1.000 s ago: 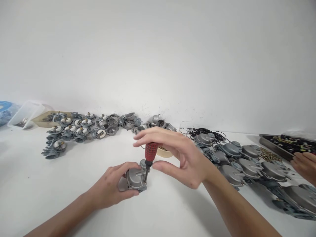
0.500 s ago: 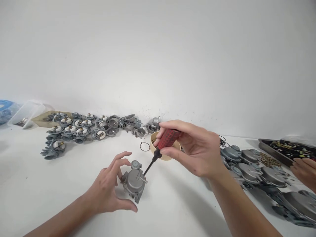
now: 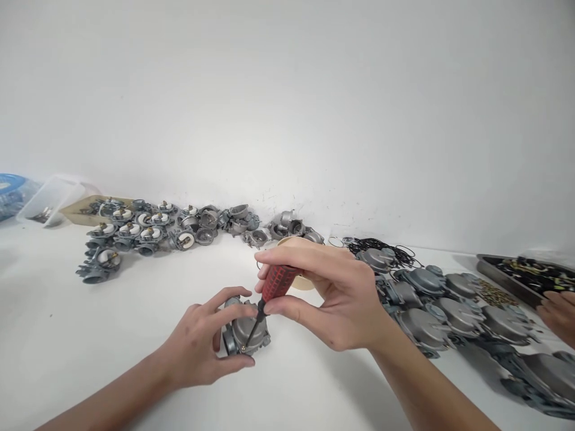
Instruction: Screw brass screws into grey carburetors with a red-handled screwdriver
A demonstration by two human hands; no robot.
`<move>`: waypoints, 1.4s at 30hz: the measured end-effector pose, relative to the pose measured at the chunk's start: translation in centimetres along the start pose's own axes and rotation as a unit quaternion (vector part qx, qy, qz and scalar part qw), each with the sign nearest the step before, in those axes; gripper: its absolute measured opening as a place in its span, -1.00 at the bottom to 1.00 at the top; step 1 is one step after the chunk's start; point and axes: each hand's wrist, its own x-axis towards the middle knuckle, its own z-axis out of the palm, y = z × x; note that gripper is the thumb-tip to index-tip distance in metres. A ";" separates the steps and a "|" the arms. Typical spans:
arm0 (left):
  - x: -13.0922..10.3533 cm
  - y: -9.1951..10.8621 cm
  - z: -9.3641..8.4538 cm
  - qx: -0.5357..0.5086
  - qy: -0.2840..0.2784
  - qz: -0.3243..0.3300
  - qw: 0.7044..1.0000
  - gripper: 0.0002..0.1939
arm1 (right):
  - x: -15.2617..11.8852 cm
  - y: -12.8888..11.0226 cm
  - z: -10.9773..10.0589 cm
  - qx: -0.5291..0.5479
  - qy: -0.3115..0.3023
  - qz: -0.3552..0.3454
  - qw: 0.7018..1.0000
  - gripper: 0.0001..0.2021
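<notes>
My left hand is closed around a grey metal carburetor on the white table, with the thumb at its near side and the fingers at its far side. In my right hand is a screwdriver with a red and black handle, tilted with its dark shaft pointing down. Its tip meets the carburetor's bowl cover beside a small brass-coloured screw; whether it sits in the screw head I cannot tell. Behind my right hand, a round cream-coloured tub is mostly hidden.
Carburetor bodies with white floats and loose bowls line the wall. Right of me stand several carburetors, black rubber rings, brass screws and a dark tray. Another person's hand is at the right edge.
The screwdriver tip has moved from the carburetor's right side to its near left side. The carburetor has been turned, and my left fingers have closed in on it.
</notes>
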 end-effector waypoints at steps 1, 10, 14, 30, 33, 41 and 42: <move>0.1 0.0 0.0 0.001 0.005 0.006 1.000 -0.41 | 0.0 0.1 0.1 0.004 -0.003 -0.002 1.000 -0.54; 0.1 0.1 0.2 0.036 0.014 0.015 0.999 -0.43 | -0.2 0.3 0.2 0.002 -0.030 0.001 1.000 -0.49; 0.1 0.2 0.4 0.084 0.030 0.018 0.996 -0.40 | 0.0 -0.1 0.4 0.027 -0.072 0.016 0.997 -0.42; 0.4 0.7 0.6 0.062 0.044 0.008 0.997 -0.47 | 0.2 -0.2 1.6 0.000 -0.029 0.008 1.000 -0.75; 0.5 0.7 0.6 0.064 0.043 0.014 0.997 -0.47 | 0.1 -0.3 1.4 0.028 -0.051 0.010 0.998 -0.67; 0.6 0.9 0.5 0.045 0.032 0.003 0.998 -0.48 | -0.1 -0.7 0.8 -0.034 -0.073 0.014 0.997 -0.57; 0.5 0.9 0.5 0.043 0.034 0.007 0.998 -0.48 | -0.1 -0.7 0.8 -0.027 -0.087 0.019 0.996 -0.53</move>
